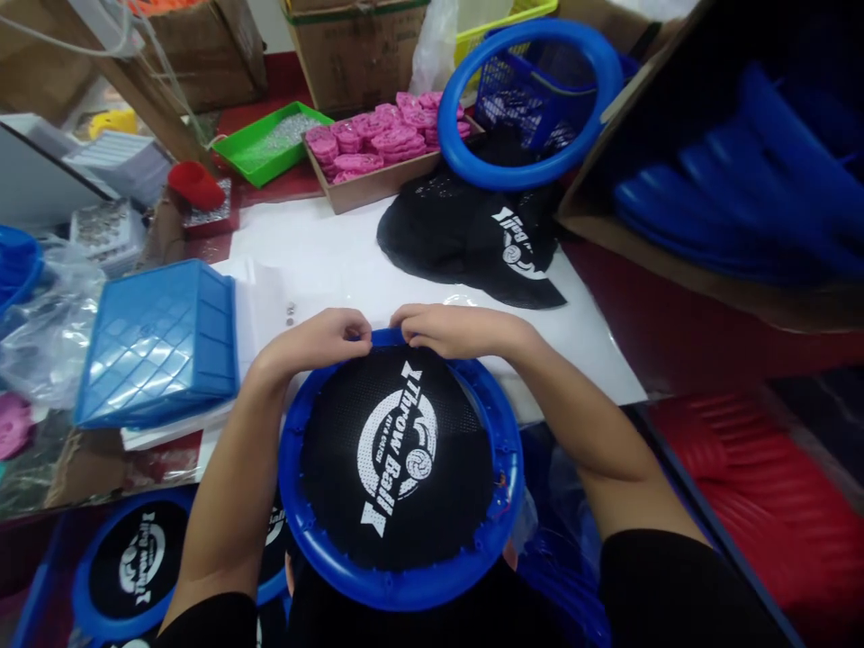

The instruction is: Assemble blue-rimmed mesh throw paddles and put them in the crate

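Observation:
A round blue plastic hoop (405, 589) with black mesh (337, 504) printed "Throw Ball" tilts toward me at the table's near edge. At its far rim, my left hand (341, 335) has its fingers closed on the edge, left of centre. Just to the right, my right hand (432, 328) pinches the same rim, with a short gap between the two hands. The fingertips are partly hidden. Small coloured wires (500, 493) show on the hoop's right inner side. Beyond my hands lies a pile of black printed mesh (438, 225) on white paper.
A blue ring (465, 153) leans on a basket behind the mesh. Pink parts fill a cardboard tray (384, 187); a green tray (260, 162) holds small bits. A blue bin (162, 351) stands left. A carton (607, 229) of blue rings is at right; finished-looking hoops (87, 598) lie below left.

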A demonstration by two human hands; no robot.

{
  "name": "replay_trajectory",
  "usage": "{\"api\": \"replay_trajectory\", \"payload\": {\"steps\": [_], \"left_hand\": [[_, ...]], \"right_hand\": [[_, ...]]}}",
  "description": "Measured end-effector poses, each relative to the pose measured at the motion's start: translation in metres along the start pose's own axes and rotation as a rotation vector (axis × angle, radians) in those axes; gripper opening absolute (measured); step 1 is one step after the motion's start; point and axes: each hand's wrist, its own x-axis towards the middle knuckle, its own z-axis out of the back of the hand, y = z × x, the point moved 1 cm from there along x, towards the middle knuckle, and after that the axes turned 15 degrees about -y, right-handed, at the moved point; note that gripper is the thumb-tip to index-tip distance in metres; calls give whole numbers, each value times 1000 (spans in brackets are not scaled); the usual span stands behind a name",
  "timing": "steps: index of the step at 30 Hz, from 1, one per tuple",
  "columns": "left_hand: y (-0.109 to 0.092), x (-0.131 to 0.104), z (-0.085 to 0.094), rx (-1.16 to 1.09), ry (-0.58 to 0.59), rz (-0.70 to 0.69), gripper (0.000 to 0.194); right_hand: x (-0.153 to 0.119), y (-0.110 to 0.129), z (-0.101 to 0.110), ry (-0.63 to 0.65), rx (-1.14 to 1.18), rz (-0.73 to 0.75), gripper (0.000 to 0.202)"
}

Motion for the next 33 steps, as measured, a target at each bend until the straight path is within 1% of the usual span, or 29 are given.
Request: {"api": "replay_trajectory", "payload": {"steps": [4,9,11,14,16,19,22,28,33], "left_hand": [[-1,2,0,-9,13,15,23],[-2,2,0,-29,9,18,23],[-3,1,0,-29,-1,1,22],[-4,0,0,-24,-10,10,22],[-2,0,-1,-21,-14,34,22],[0,1,-3,-8,-26,60,21],[3,3,-6,9,-20,58,20],[0,1,-11,99,-78,-33,15],[-5,-5,-11,169,-119,-90,17]], "right_hand": [[-2,2,1,-15,-102,-19,15],[-3,-1,1,-35,-51,15,15],[-2,0,-1,-101,-46,1,15],[0,6,-7,-252,-7,-21,15],[1,12,-12,-297,26,-31,15],[3,16,-19,-295,23,-76,9],[4,15,-22,-285,-7,-113,5],[5,11,-20,-265,16,-130,9],[4,15,-17,-236,33,-149,9]]}}
